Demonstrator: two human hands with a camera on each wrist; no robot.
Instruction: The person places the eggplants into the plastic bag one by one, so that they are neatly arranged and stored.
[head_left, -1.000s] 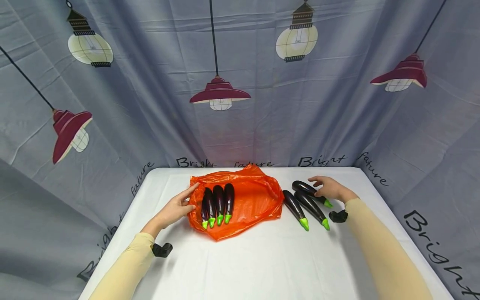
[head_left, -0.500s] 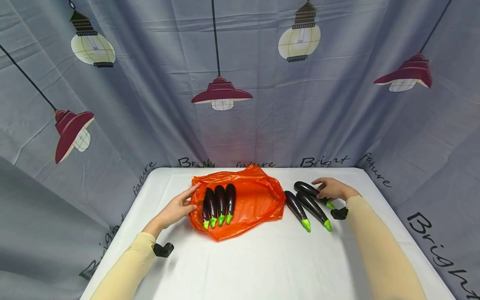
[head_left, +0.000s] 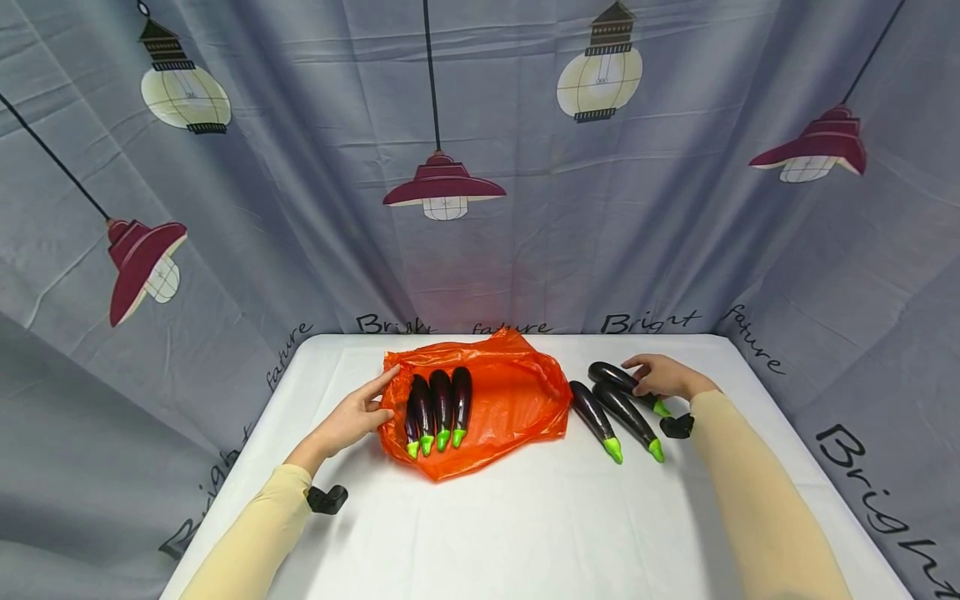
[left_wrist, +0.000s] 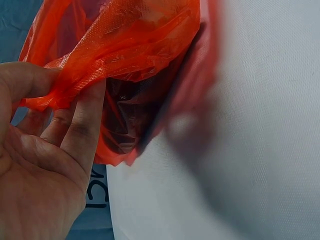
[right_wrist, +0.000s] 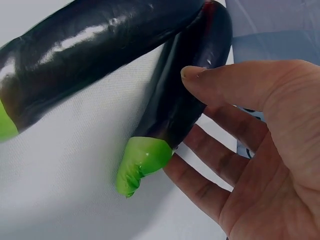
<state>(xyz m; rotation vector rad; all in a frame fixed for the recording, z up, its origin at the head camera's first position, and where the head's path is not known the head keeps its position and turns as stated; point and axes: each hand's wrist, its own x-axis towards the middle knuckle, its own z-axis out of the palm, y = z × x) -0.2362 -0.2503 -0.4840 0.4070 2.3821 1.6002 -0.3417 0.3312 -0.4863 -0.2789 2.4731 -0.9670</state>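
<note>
My left hand point(head_left: 347, 423) pinches the left rim of an orange plastic bag point(head_left: 510, 396) between thumb and fingers, as the left wrist view shows. Inside the bag's left part, several dark purple eggplants point(head_left: 440, 398) lie side by side, green stems toward me. On the right, my right hand point(head_left: 666, 377) grips the rearmost eggplant point(right_wrist: 175, 95), thumb on its upper side and fingers along the far side. This eggplant lies slanted on the table, its green stem end point(right_wrist: 142, 160) toward the lower right. A neighbouring eggplant point(right_wrist: 95, 50) crosses close to it in the right wrist view.
One more loose eggplant point(head_left: 592, 412) lies between the bag and the pair, near the bag's right edge. A white cloth covers the table point(head_left: 480, 533). Behind it hangs a grey-blue curtain point(head_left: 315, 167) printed with lamps and lettering.
The view has shifted slightly. My right hand has closed in a little on the rearmost eggplant; my left hand keeps its place on the bag rim.
</note>
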